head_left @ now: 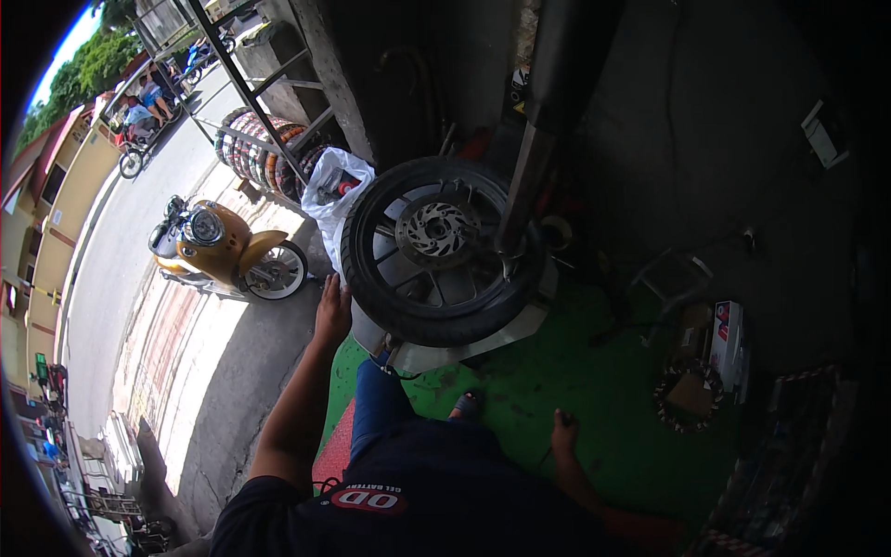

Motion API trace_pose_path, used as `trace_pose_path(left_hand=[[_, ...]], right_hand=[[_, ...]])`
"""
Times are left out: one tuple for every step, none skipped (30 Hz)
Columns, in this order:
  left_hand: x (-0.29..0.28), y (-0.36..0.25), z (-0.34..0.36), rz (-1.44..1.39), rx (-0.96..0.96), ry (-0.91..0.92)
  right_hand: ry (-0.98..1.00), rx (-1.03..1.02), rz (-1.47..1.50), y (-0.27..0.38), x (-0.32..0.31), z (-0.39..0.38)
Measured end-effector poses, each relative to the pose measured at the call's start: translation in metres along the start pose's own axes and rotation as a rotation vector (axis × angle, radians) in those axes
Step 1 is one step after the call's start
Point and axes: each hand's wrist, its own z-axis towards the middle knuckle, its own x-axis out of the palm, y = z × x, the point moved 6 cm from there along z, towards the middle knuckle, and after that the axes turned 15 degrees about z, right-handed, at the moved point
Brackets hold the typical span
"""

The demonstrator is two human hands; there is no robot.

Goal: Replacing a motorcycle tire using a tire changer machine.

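Observation:
A motorcycle wheel [441, 320] with a black tire, dark spokes and a silver brake disc [438, 229] lies flat on a tire changing machine [520, 327]. The machine's metal post [525, 186] comes down onto the wheel's right side, its lower end at the rim. My left hand [333, 314] is at the tire's left edge, fingers stretched out and close together; it appears to touch the sidewall. Lower right, away from the wheel, my right hand [563, 433] hangs above the green floor with its fingers curled closed. Shadow hides what they hold, if anything.
Behind the wheel's left side sits a white plastic bag [329, 200] with items inside. Stacked tires [260, 148] stand by a metal rack. A yellow scooter [218, 243] is parked outside at left. Boxes [727, 343] and a coiled ring [689, 395] lie at right on the green floor [520, 408].

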Motion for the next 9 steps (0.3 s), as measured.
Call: trace_pose_path(left_hand=[[-0.002, 0.0, 0.005, -0.003, 0.012, -0.003], [-0.003, 0.004, 0.012, -0.004, 0.005, 0.005], [-0.005, 0.01, 0.019, -0.007, 0.01, -0.009], [-0.011, 0.023, 0.026, 0.0, 0.005, -0.025], [-0.016, 0.042, 0.032, 0.076, -0.042, -0.025], [-0.024, 0.063, 0.036, 0.08, -0.083, -0.044], [-0.032, 0.087, 0.036, 0.065, -0.108, -0.054], [-0.034, 0.116, 0.035, 0.074, -0.181, -0.016], [-0.038, 0.136, 0.034, 0.045, -0.105, -0.069]], right_hand=[[0.015, -0.055, 0.028, 0.0, 0.0, 0.001], [0.008, -0.07, 0.016, -0.003, -0.002, 0.002], [-0.02, -0.025, -0.031, -0.01, -0.004, 0.001], [-0.007, -0.084, 0.011, -0.01, -0.004, -0.001], [-0.036, -0.071, 0.03, -0.012, -0.004, -0.002], [-0.084, 0.002, 0.017, -0.016, -0.005, 0.001], [-0.074, -0.058, 0.058, -0.012, -0.003, 0.003], [-0.065, -0.021, 0.063, -0.014, -0.001, 0.004], [-0.068, 0.062, 0.046, -0.021, 0.001, 0.004]])
